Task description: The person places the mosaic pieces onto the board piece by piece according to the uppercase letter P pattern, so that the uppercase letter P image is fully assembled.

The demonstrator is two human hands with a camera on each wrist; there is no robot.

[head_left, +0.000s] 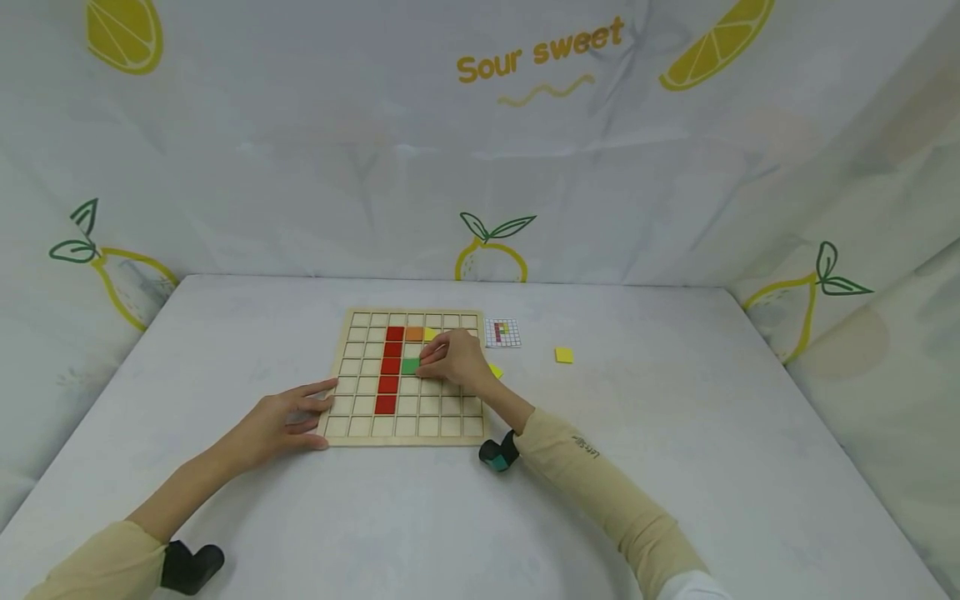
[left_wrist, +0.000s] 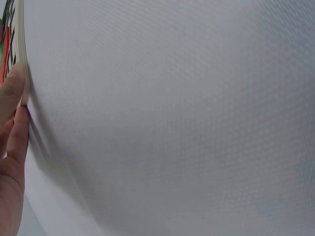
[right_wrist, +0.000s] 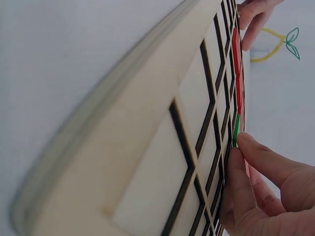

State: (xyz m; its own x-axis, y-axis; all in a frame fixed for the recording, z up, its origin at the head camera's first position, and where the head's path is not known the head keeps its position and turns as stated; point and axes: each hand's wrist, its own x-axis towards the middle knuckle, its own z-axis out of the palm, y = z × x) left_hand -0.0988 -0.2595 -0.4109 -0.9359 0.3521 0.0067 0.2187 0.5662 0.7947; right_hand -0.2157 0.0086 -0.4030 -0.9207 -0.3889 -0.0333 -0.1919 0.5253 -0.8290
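A wooden grid board [head_left: 427, 427] lies flat on the table, with a column of several red tiles [head_left: 386, 404] in its cells. An orange tile [head_left: 414, 333] and a partly hidden yellow tile [head_left: 430, 333] sit to the right of the top red one. My right hand [head_left: 459, 364] reaches over the board, thumb and forefinger pinching the edge of a green tile [head_left: 409, 366] beside the red column; this grip also shows in the right wrist view, on the green tile [right_wrist: 236, 130]. Against the board's left edge rests my left hand [head_left: 273, 425], fingers spread and fairly straight.
A small card with a coloured grid pattern [head_left: 502, 333] lies at the board's right side. One loose yellow tile [head_left: 564, 355] is farther right, and another yellow tile [head_left: 496, 371] shows partly behind my right wrist. White cloth printed with lemons [head_left: 491, 258] hangs behind the table.
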